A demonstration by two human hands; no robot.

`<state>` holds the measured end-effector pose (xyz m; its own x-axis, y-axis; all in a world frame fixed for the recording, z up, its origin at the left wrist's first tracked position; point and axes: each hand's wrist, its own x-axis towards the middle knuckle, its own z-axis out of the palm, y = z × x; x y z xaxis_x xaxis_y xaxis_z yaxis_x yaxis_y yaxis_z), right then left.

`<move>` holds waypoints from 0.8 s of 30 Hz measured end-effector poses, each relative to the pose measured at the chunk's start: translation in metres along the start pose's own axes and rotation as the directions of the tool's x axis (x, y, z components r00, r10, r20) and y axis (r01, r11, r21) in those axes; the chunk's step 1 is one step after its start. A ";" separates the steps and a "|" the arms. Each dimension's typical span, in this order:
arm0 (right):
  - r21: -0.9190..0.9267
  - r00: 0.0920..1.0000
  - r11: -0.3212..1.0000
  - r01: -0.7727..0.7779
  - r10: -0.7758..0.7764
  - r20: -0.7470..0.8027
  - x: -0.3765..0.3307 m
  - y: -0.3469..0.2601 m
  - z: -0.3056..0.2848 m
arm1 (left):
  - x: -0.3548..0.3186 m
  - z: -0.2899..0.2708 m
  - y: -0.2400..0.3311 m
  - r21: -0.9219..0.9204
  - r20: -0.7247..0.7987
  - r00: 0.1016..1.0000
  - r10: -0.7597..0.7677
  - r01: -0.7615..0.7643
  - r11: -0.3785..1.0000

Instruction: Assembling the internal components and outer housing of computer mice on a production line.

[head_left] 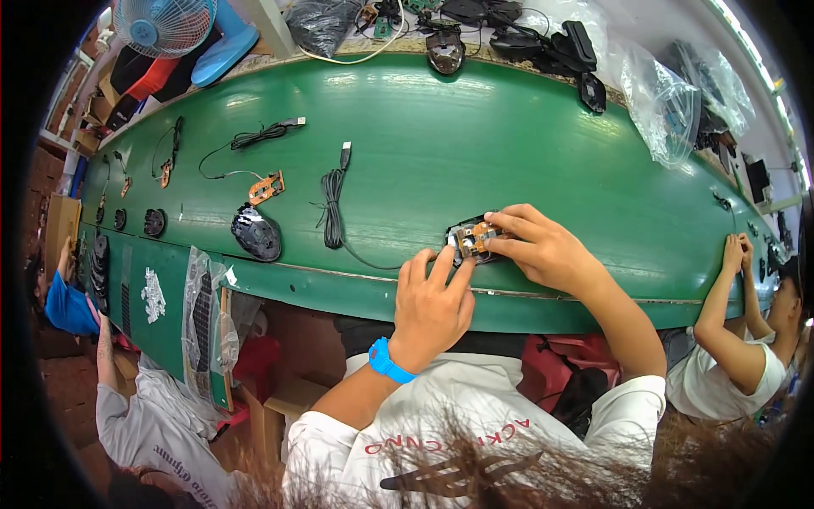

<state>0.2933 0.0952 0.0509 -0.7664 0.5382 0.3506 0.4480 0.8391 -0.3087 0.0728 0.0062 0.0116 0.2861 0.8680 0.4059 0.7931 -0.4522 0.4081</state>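
Broadly, a long green conveyor belt (475,127) fills the view, its near edge running past the person's chest, and parts lie spread along it, probably so each seated worker can reach one. On it rest a coiled black cable with a plug (332,204), a black mouse shell (256,232) beside a small orange circuit board (266,187), and another loose cable (254,136). Clear bags of parts (670,110) and dark mouse housings (543,38) crowd the far side. Close to the near edge sits an open mouse base with its orange board (471,239), pinned between both hands, seemingly to steady it. The left hand (432,301), blue watch (387,361) at the wrist, has loosely spread fingers touching its left rim. The right hand (543,250) curls over it, fingertips pressing the board. A neighbour's hands (734,252) work farther right.
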 end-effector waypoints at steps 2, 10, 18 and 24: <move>0.002 1.000 1.000 0.013 -0.013 0.023 0.002 0.001 -0.001 | -0.001 0.000 0.000 -0.004 0.005 1.000 0.004 -0.004 1.000; -0.011 0.986 0.997 0.082 -0.080 0.146 0.009 0.004 -0.007 | 0.000 -0.002 0.000 -0.032 0.017 1.000 -0.013 0.014 0.999; -0.102 0.969 0.987 0.123 -0.098 0.227 0.011 0.000 -0.009 | -0.008 -0.001 -0.015 -0.190 -0.064 0.997 0.043 -0.054 0.980; -0.126 0.964 0.985 0.115 -0.080 0.255 0.006 -0.004 -0.008 | -0.008 -0.003 -0.016 -0.255 -0.066 0.997 0.027 -0.044 0.966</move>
<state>0.2904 0.0962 0.0609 -0.8915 0.4316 0.1374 0.4115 0.8986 -0.1527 0.0565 0.0062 0.0044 0.2714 0.8397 0.4703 0.6164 -0.5270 0.5851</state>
